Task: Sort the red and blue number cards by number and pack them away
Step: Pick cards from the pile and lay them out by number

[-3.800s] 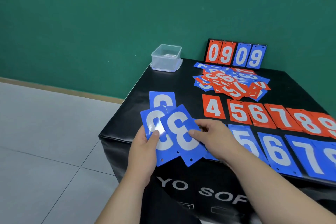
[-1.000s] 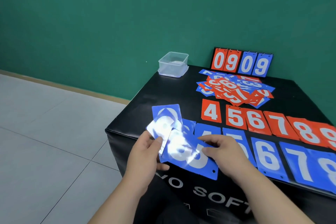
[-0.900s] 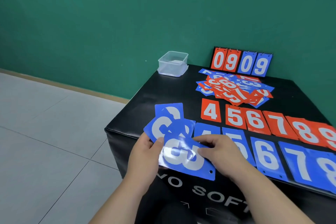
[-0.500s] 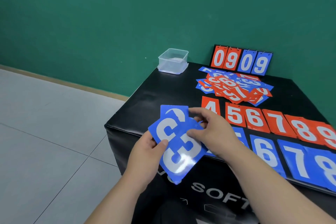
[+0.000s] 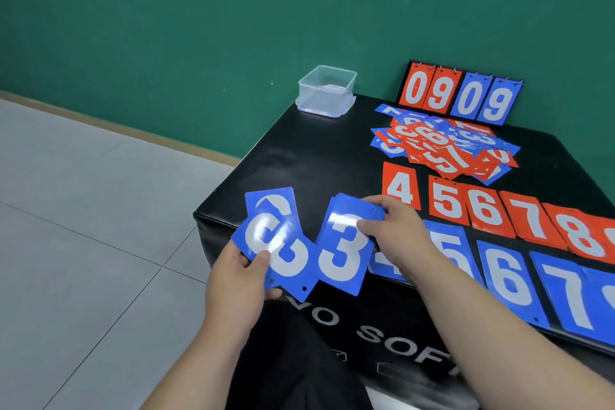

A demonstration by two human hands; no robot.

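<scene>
My left hand (image 5: 241,273) grips a small fan of blue cards (image 5: 283,250) near the table's front left corner; the front one shows an upside-down 3. My right hand (image 5: 394,230) holds a blue 3 card (image 5: 342,253) upright by its top edge, just right of that fan. A row of red cards (image 5: 482,210) reads 4 to 8 and beyond. In front of it lies a row of blue cards (image 5: 509,276) with 5, 6 and 7 showing. An unsorted heap of red and blue cards (image 5: 442,146) lies further back.
A clear plastic box (image 5: 327,91) stands at the black table's (image 5: 319,156) far left corner. A flip scoreboard (image 5: 461,93) showing 09 09 stands against the green wall. Grey floor tiles lie to the left.
My right hand has pulled one blue 3 card off the fan, turned it upright and moved it to the right. My left hand keeps the remaining cards.
</scene>
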